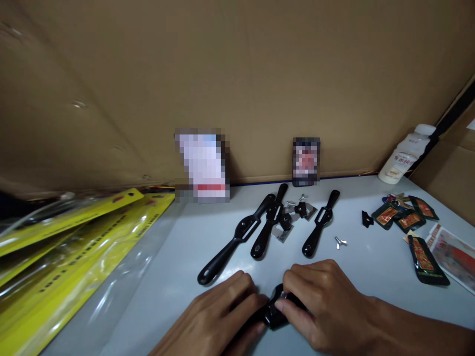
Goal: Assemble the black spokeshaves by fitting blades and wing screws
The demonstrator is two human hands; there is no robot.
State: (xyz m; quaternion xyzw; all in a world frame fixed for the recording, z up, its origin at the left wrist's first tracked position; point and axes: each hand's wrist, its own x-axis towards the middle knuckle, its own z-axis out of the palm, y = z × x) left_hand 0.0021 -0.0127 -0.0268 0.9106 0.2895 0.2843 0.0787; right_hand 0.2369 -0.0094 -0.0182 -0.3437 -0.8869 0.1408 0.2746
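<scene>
A black spokeshave [275, 312] is between my hands, low in the head view. My left hand [218, 311] is closed around its left handle. My right hand [322, 301] grips its other side, with the thumb and fingers pressed at the middle part; the fingers partly cover what is there. Beyond my hands lie three more black spokeshave bodies, one at the left [241, 232], one in the middle [267, 230] and one at the right [321, 225]. Flat metal blades [282, 234] and black cap pieces [301, 210] are beside them. A wing screw [340, 242] lies apart, nearer my right hand.
Yellow blister packs [92, 262] are piled at the left. Two blurred screens, one large [204, 165] and one small [306, 161], lean on the cardboard wall [237, 74]. A white bottle [406, 155], keys [399, 201] and small dark packets [425, 259] are at the right.
</scene>
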